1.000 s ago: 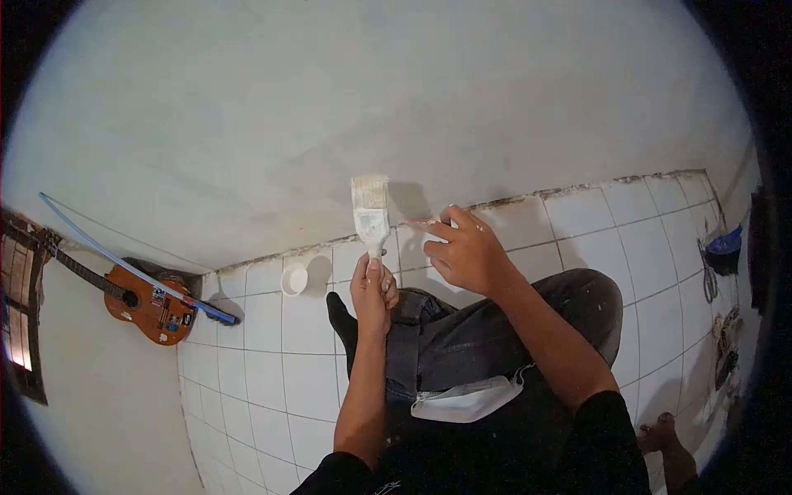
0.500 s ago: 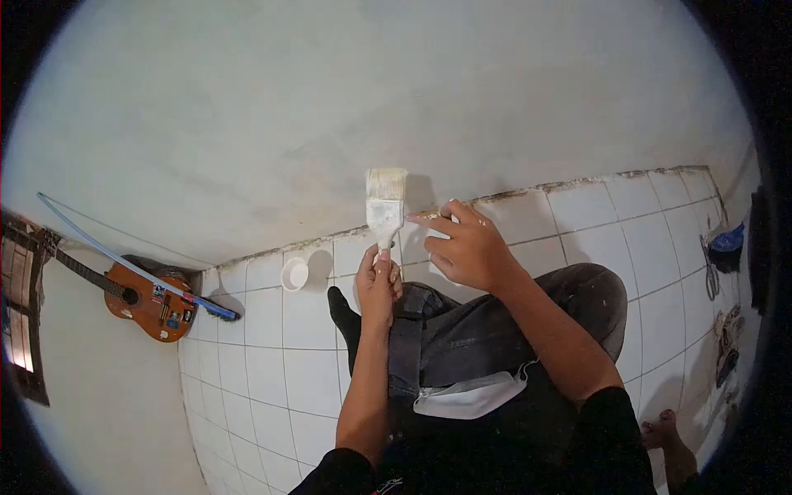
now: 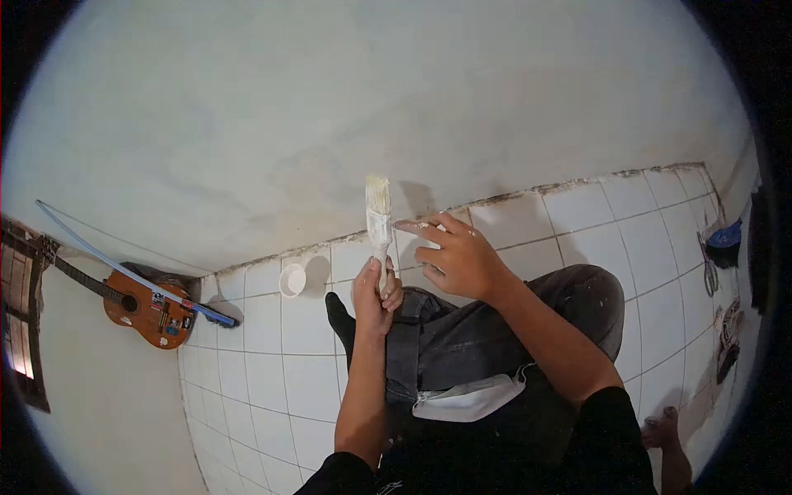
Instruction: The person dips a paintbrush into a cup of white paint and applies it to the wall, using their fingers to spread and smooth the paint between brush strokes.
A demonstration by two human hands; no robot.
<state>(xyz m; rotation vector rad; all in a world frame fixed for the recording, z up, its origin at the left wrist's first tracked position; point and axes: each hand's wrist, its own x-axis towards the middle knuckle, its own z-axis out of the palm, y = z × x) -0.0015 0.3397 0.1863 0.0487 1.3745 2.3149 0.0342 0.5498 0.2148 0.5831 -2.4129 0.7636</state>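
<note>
A paintbrush (image 3: 379, 216) with pale bristles and white paint on its ferrule stands upright, seen nearly edge-on. My left hand (image 3: 376, 295) is wrapped round its handle. Just right of the ferrule, my right hand (image 3: 455, 254) is spread, its index finger extended towards the brush with white smears on the fingers. Whether that fingertip touches the brush is hard to tell. A small white cup (image 3: 293, 280) sits on the tiled floor left of my hands.
A guitar (image 3: 144, 309) and a blue-handled broom (image 3: 124, 268) lean at the left wall (image 3: 99, 371). A white mask (image 3: 470, 399) lies on my lap. Scissors (image 3: 709, 268) and a blue item (image 3: 726, 235) are at the right. Another person's foot (image 3: 662, 429) shows at lower right.
The brush has turned in my left hand from its broad face to its narrow edge. My right hand has shifted slightly left and down.
</note>
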